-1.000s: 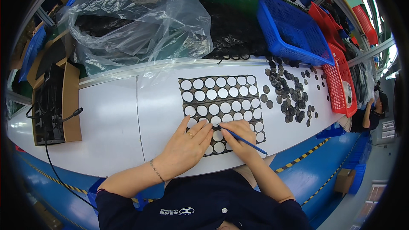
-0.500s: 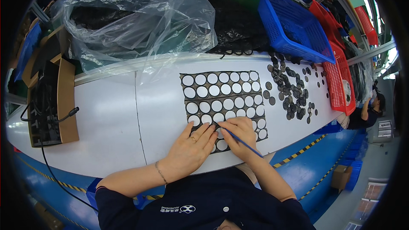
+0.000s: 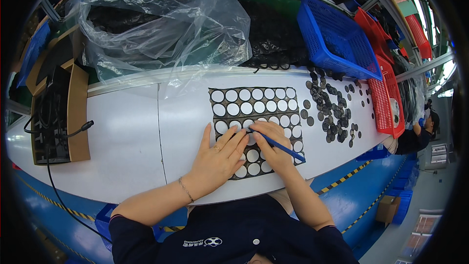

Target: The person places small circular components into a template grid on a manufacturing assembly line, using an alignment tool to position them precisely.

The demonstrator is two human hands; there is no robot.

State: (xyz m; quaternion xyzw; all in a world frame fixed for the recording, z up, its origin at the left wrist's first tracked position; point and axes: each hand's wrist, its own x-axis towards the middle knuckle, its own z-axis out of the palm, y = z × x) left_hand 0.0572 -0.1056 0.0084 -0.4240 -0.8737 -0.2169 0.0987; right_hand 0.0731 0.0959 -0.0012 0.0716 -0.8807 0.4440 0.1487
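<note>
The white counter is carrying everything; beyond the hands a clear plastic bag is slumping, and a blue basket and red basket are sitting off to the right; a dark sheet punched with round holes is lying under both hands; loose dark discs are lying scattered just right of it; the left hand is pressing flat on the sheet, its grip spread; the right hand is touching it alongside, its grip pinching a blue pen with the tip on the sheet.
</note>
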